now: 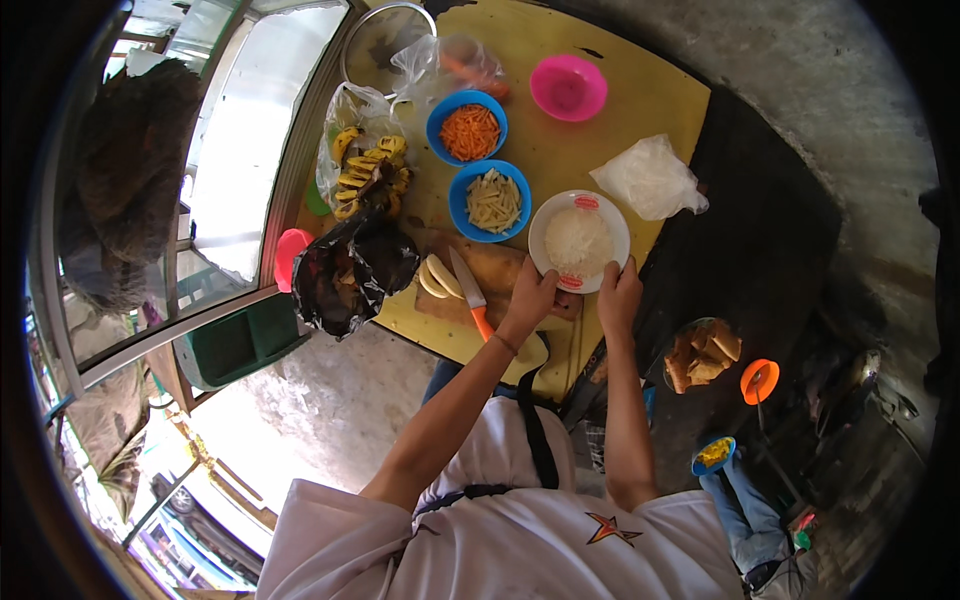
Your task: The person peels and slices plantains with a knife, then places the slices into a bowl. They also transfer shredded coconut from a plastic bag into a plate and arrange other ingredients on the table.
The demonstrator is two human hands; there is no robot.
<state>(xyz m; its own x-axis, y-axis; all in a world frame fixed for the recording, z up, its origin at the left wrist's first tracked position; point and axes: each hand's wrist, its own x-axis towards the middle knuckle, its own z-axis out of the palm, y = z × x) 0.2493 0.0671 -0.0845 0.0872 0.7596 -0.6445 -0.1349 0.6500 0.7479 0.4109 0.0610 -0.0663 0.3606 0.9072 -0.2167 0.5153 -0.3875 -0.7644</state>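
Observation:
Both hands grip the near rim of a white plate [539, 259] that bears red printing and a heap of pale, grainy white food [578, 238]. My left hand [532, 295] has the rim's lower left side, with the thumb on top. At the lower right side of the rim is my right hand [619, 294]. Left of the plate, a knife with an orange handle [481, 322] lies on a wooden cutting board [504, 266]. Peeled bananas [441, 277] rest beside the blade. A blue bowl of pale cut sticks [493, 201] stands close to the plate's left.
Behind are a blue bowl of shredded carrot [469, 129], a pink bowl [568, 88] and a white plastic bag [649, 178]. Bananas [371, 172] and a black bag [352, 274] stand left. Right are fried pieces [703, 355], an orange bowl [759, 381] and another person's legs [739, 502].

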